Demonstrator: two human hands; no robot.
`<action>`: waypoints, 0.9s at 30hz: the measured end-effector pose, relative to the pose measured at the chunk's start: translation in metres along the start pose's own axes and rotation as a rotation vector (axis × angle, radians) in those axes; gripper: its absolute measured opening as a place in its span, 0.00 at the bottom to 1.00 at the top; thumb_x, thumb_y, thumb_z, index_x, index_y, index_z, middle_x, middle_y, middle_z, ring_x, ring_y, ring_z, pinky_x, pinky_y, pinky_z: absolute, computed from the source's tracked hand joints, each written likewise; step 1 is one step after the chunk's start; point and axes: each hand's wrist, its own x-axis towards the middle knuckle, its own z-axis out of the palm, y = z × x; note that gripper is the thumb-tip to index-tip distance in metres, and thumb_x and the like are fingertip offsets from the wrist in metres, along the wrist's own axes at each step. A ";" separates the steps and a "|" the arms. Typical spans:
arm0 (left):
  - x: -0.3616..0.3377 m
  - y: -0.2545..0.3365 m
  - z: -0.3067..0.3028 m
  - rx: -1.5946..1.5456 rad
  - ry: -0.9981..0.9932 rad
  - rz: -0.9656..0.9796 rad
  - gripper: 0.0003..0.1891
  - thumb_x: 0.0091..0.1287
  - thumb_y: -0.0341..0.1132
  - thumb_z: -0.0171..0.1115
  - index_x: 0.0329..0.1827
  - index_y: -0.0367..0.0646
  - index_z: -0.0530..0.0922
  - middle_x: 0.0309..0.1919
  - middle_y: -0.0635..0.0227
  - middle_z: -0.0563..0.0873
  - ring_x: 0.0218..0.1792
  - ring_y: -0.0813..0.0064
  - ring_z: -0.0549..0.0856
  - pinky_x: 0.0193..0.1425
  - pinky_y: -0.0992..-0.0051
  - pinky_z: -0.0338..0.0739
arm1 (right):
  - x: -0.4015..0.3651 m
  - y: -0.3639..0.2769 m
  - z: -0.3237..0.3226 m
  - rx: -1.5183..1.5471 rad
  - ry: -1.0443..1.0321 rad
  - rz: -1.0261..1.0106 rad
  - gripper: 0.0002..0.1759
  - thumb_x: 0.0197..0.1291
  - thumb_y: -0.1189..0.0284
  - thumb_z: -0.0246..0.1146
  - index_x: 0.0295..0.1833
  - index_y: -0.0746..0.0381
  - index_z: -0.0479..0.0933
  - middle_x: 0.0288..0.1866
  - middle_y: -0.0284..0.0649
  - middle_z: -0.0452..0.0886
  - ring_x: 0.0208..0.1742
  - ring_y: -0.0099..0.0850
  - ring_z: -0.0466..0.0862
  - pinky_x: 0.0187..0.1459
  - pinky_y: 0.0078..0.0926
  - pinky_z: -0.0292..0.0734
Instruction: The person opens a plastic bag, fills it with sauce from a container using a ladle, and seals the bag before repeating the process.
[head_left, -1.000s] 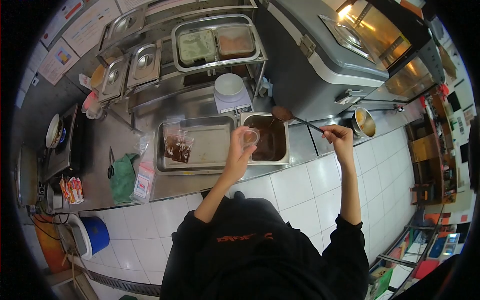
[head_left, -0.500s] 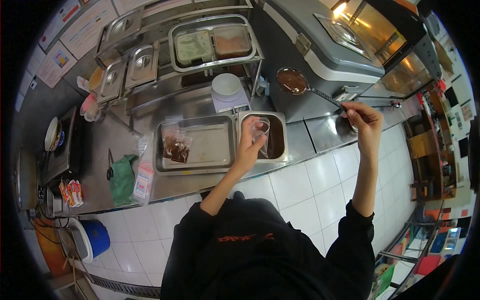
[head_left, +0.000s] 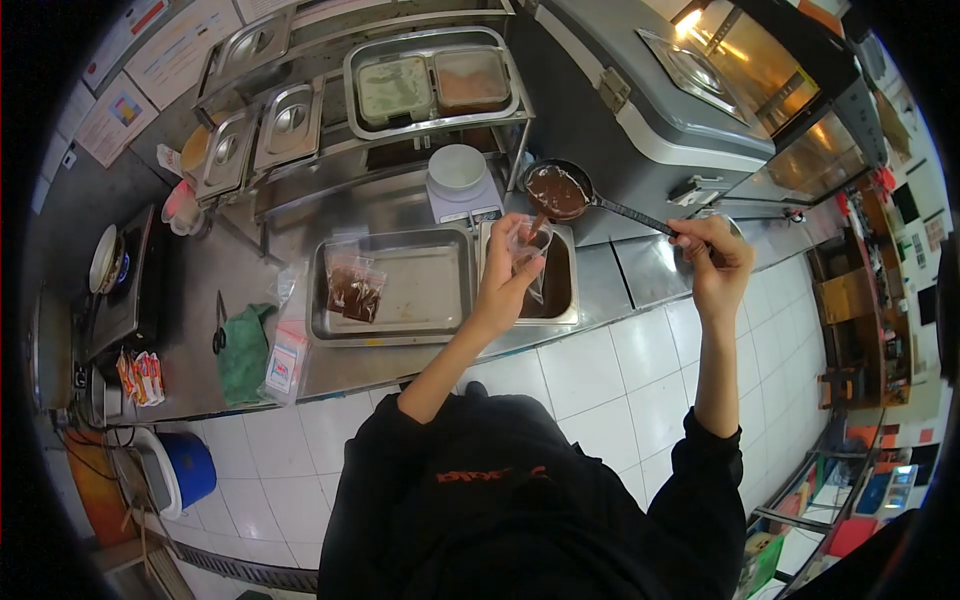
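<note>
My right hand [head_left: 712, 262] grips the black handle of a ladle [head_left: 558, 190] filled with brown sauce. The ladle's bowl tilts toward my left hand [head_left: 508, 284], and a brown stream runs down from its lip. Between the fingers of that left hand is a small clear plastic bag [head_left: 530, 243], its mouth held apart under the stream. Below the bag stands a deep steel pan [head_left: 562, 300] with brown sauce inside. Beside it, a shallow steel tray [head_left: 420, 285] carries filled bags of brown sauce [head_left: 353, 290].
Behind the pans, a white bowl [head_left: 458, 167] rests on a kitchen scale [head_left: 466, 207]. A green cloth [head_left: 243, 355], scissors [head_left: 220, 325] and a pack of plastic bags [head_left: 287, 362] lie at left. Farther left, a pan [head_left: 104, 260] sits over a lit flame.
The ladle has come left and down to the bag and tipped, and sauce now pours from it. My right hand has lowered slightly; the left still holds the bag over the deep pan.
</note>
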 end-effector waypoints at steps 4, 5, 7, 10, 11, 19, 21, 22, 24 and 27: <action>0.003 0.000 -0.001 0.007 -0.010 0.032 0.26 0.62 0.26 0.55 0.62 0.45 0.56 0.50 0.65 0.65 0.54 0.75 0.67 0.59 0.75 0.61 | -0.001 -0.001 0.004 -0.006 0.057 -0.079 0.12 0.47 0.87 0.55 0.32 0.63 0.82 0.21 0.32 0.80 0.20 0.19 0.65 0.36 0.18 0.59; 0.004 0.002 0.000 0.008 -0.012 0.030 0.26 0.62 0.26 0.55 0.62 0.45 0.56 0.51 0.65 0.66 0.55 0.75 0.67 0.59 0.75 0.61 | -0.001 -0.002 0.004 -0.020 0.082 -0.115 0.13 0.46 0.88 0.54 0.32 0.63 0.82 0.21 0.32 0.80 0.20 0.19 0.65 0.37 0.19 0.59; 0.004 0.005 0.001 0.008 -0.015 0.027 0.26 0.62 0.27 0.55 0.62 0.45 0.56 0.51 0.65 0.66 0.55 0.75 0.68 0.58 0.75 0.62 | -0.001 -0.004 0.004 -0.060 0.094 -0.177 0.14 0.45 0.88 0.53 0.31 0.62 0.82 0.22 0.32 0.80 0.20 0.19 0.65 0.39 0.20 0.59; 0.005 0.006 0.001 -0.001 -0.033 0.000 0.26 0.62 0.27 0.55 0.62 0.45 0.56 0.52 0.65 0.66 0.56 0.75 0.68 0.58 0.75 0.62 | -0.002 -0.004 0.005 -0.145 0.128 -0.275 0.15 0.43 0.89 0.53 0.31 0.62 0.81 0.22 0.32 0.80 0.20 0.19 0.67 0.43 0.22 0.58; 0.005 0.007 0.002 -0.021 -0.033 -0.004 0.26 0.62 0.27 0.55 0.62 0.45 0.56 0.52 0.65 0.66 0.55 0.75 0.68 0.58 0.75 0.62 | -0.003 -0.003 0.006 -0.191 0.151 -0.311 0.15 0.42 0.90 0.53 0.31 0.62 0.81 0.23 0.33 0.79 0.21 0.19 0.69 0.45 0.24 0.58; 0.006 0.008 0.004 -0.027 -0.031 0.054 0.25 0.62 0.27 0.55 0.61 0.46 0.56 0.51 0.65 0.67 0.53 0.74 0.68 0.57 0.75 0.62 | -0.006 0.007 0.014 -0.304 0.208 -0.483 0.19 0.36 0.91 0.53 0.32 0.60 0.81 0.23 0.34 0.78 0.23 0.23 0.73 0.48 0.26 0.58; 0.006 0.010 0.004 -0.033 -0.036 0.035 0.25 0.62 0.27 0.55 0.61 0.47 0.56 0.52 0.66 0.67 0.53 0.75 0.68 0.58 0.75 0.62 | -0.006 0.008 0.016 -0.325 0.214 -0.510 0.19 0.36 0.91 0.53 0.32 0.60 0.81 0.23 0.34 0.78 0.23 0.23 0.73 0.47 0.25 0.58; 0.006 0.010 0.004 -0.032 -0.035 0.036 0.25 0.62 0.27 0.55 0.61 0.47 0.56 0.52 0.66 0.67 0.53 0.75 0.68 0.58 0.75 0.62 | -0.007 0.009 0.017 -0.315 0.205 -0.486 0.19 0.37 0.91 0.53 0.32 0.60 0.81 0.23 0.34 0.79 0.23 0.23 0.73 0.46 0.25 0.58; 0.005 0.010 0.002 -0.033 -0.035 0.011 0.25 0.62 0.28 0.54 0.62 0.47 0.56 0.53 0.66 0.66 0.53 0.75 0.68 0.58 0.74 0.62 | -0.008 0.010 0.018 -0.305 0.197 -0.462 0.18 0.38 0.91 0.53 0.31 0.60 0.81 0.24 0.34 0.79 0.23 0.22 0.72 0.45 0.25 0.58; 0.004 0.011 0.002 -0.009 -0.005 0.021 0.25 0.62 0.27 0.54 0.61 0.46 0.57 0.53 0.66 0.66 0.53 0.74 0.68 0.58 0.74 0.62 | -0.011 0.012 0.019 -0.241 0.101 -0.258 0.16 0.42 0.89 0.54 0.32 0.61 0.82 0.25 0.36 0.80 0.24 0.22 0.73 0.43 0.22 0.57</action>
